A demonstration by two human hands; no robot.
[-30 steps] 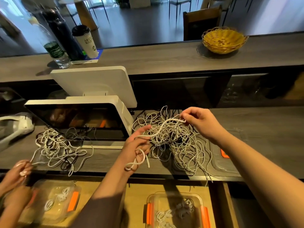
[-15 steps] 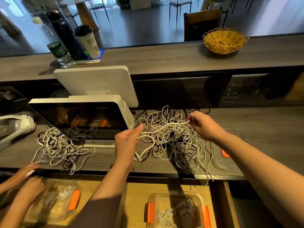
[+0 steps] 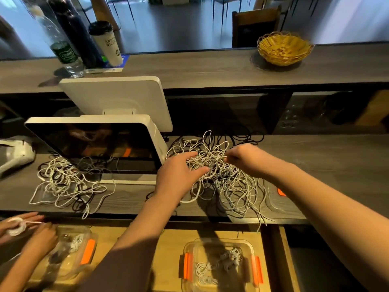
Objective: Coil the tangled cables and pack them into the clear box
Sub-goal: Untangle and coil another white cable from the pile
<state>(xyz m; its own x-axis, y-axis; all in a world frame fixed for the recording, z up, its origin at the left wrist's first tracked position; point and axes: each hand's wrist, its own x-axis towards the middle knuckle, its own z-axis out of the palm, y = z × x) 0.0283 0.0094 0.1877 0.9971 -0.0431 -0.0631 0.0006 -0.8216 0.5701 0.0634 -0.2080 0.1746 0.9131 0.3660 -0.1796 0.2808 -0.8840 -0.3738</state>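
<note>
A tangle of white and grey cables (image 3: 229, 182) lies on the grey counter in front of me. My left hand (image 3: 179, 175) rests on the tangle's left side, index finger and thumb stretched out over the strands. At the top of the tangle my right hand (image 3: 244, 159) has its fingers curled and pinches a white cable near its end. The clear box (image 3: 248, 243) with orange clips stands open on the wooden shelf below the counter, with a few coiled cables inside. Its lid (image 3: 280, 199) lies on the counter under my right forearm.
A second cable tangle (image 3: 63, 182) lies left, before a white point-of-sale screen (image 3: 94, 144). Another person's hands (image 3: 25, 230) wind a white cable at bottom left, above another clear box (image 3: 84, 245). Bottles, a paper cup (image 3: 107, 44) and a wicker basket (image 3: 284, 48) stand on the upper ledge.
My left hand let the thick white loop drop and moved right onto the tangle with its fingers spread. My right hand sank toward the top of the pile, still pinching a cable.
</note>
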